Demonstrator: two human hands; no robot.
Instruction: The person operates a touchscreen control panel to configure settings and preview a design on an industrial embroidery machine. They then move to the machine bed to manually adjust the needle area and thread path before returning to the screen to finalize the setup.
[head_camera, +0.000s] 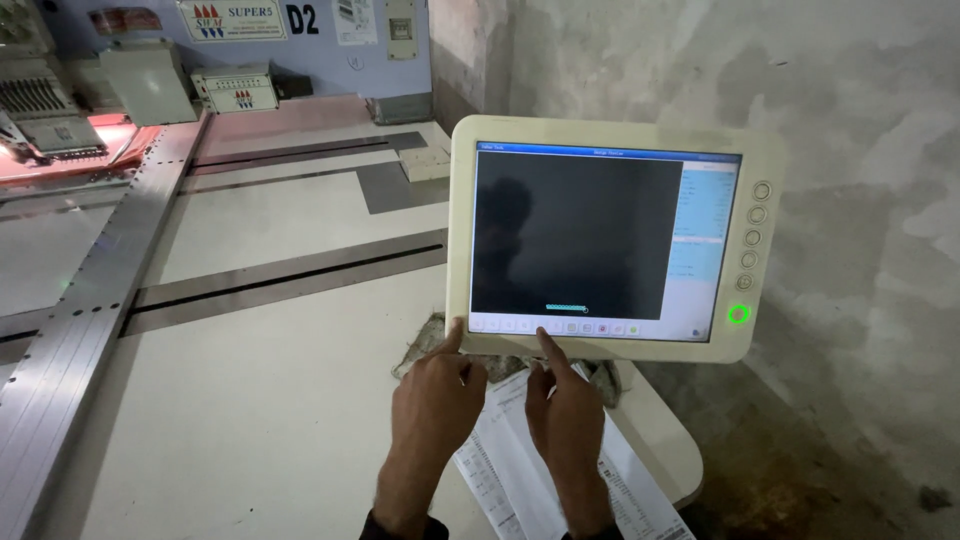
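Cream touchscreen panel sits centre-right of frame, screen mostly dark, green-lit round button at its lower right corner. Left hand, bottom centre: index finger out, touching panel's lower left bezel, other fingers curled, holding nothing. Right hand just beside it: index fingertip on the icon row along the screen's bottom edge, rest curled. Printed paper sheets lie under both hands on the white machine table

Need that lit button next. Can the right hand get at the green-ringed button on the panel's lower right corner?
Probably yes: the right hand already touches the control panel bottom edge, and nothing stands between it and the green-ringed button.
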